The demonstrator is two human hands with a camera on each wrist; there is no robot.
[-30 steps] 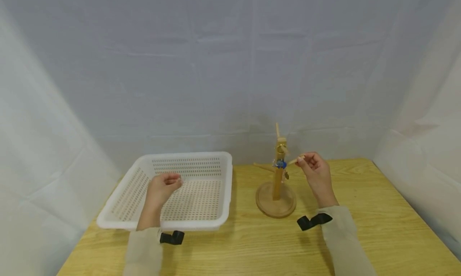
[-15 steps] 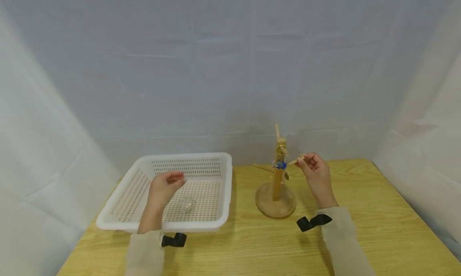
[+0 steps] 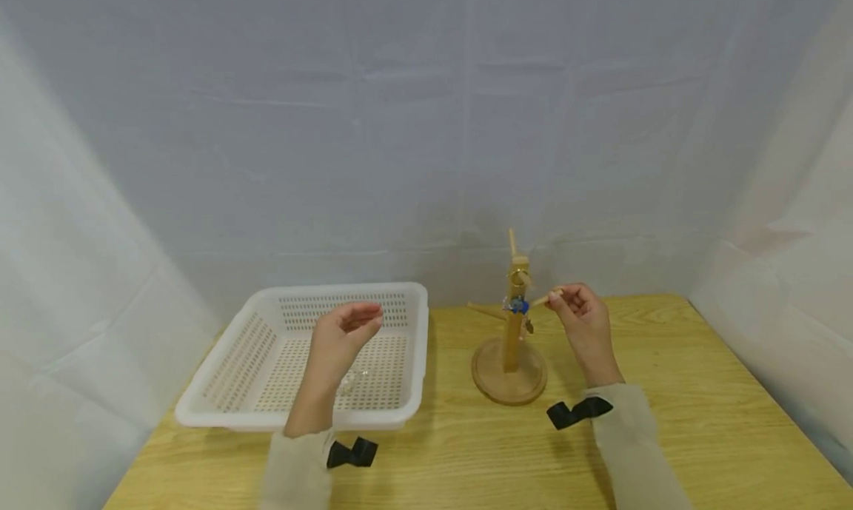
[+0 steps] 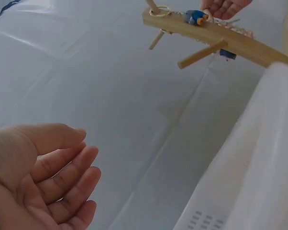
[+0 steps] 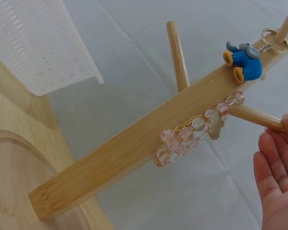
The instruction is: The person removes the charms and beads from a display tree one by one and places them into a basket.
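In the head view my left hand [image 3: 341, 343] hovers over the white basket [image 3: 421, 347], its fingers loosely bent with nothing between them. Clear, bead-like pieces [image 3: 348, 382] lie on the basket's floor near the front. My right hand [image 3: 583, 317] pinches the end of a peg [image 5: 256, 117] on the wooden stand [image 3: 512, 347]. From that peg hangs a bracelet of pink and clear beads [image 5: 187, 135] with a gold charm, as the right wrist view shows. A keychain with a blue and grey elephant figure [image 5: 247, 63] hangs by its ring from a higher peg.
More bare pegs [image 4: 201, 55] stick out from the stand's post. Its round base [image 3: 496, 388] rests on the wood-grain table [image 3: 460, 458], to the right of the basket. Pale sheeting [image 3: 426, 162] rises behind and at both sides.
My left hand has let go of the clear beaded thing, which now lies in the basket. Since then the hand has moved right and slightly up. My right hand has stayed on the peg.
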